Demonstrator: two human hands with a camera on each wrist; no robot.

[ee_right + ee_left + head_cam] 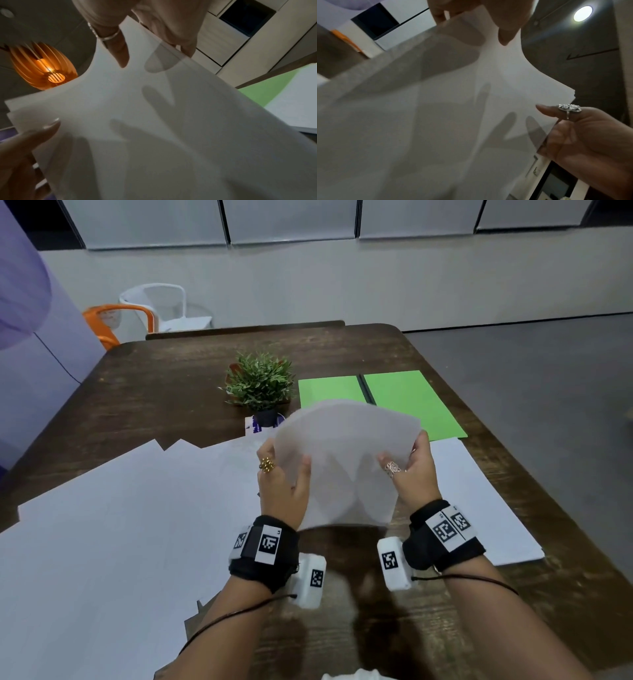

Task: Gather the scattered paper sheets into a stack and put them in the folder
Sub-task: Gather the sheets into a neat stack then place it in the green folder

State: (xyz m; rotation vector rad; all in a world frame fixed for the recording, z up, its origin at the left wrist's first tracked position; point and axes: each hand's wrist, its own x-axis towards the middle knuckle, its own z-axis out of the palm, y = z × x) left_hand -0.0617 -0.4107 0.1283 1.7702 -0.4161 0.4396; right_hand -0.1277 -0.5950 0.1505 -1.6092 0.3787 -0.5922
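Both hands hold a small stack of white paper sheets (342, 460) upright above the dark wooden table (164, 392). My left hand (284, 474) grips the stack's left edge, thumb in front and fingers behind. My right hand (409, 467) grips its right edge the same way. From the left wrist view the stack (436, 115) fills the frame, with finger shadows showing through. The right wrist view shows the same stack (163, 128). An open green folder (404, 398) lies flat just behind the stack. More white sheets (120, 525) are spread over the table's left half, and one sheet (486, 498) lies to the right.
A small potted plant (260, 386) stands mid-table, left of the folder, with a printed card (255, 428) under it. Orange and white chairs (137, 313) stand beyond the far left corner. The table's right edge drops to grey floor (548, 378).
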